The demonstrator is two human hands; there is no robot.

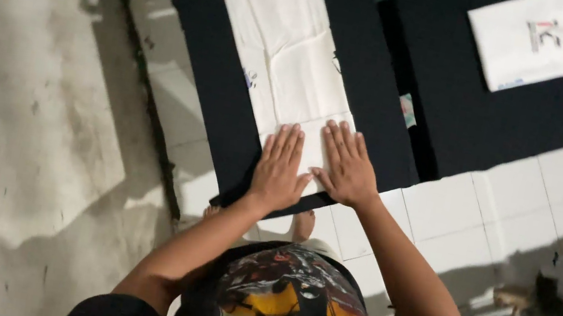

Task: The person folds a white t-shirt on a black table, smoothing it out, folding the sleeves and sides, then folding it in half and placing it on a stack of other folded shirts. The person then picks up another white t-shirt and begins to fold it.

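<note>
A white garment (283, 36) lies flat on a long black board (212, 70) that runs away from me. My left hand (280, 167) presses palm down on the near end of the cloth, fingers spread. My right hand (345, 163) lies flat right beside it, also on the cloth's near edge. Neither hand grips anything. The two thumbs almost touch.
A second black board (486, 116) to the right carries another white garment (533, 40) with a printed mark. White floor tiles (516, 212) lie below the boards; a grey concrete wall (17, 98) is on the left. My bare feet (301, 224) show under the board.
</note>
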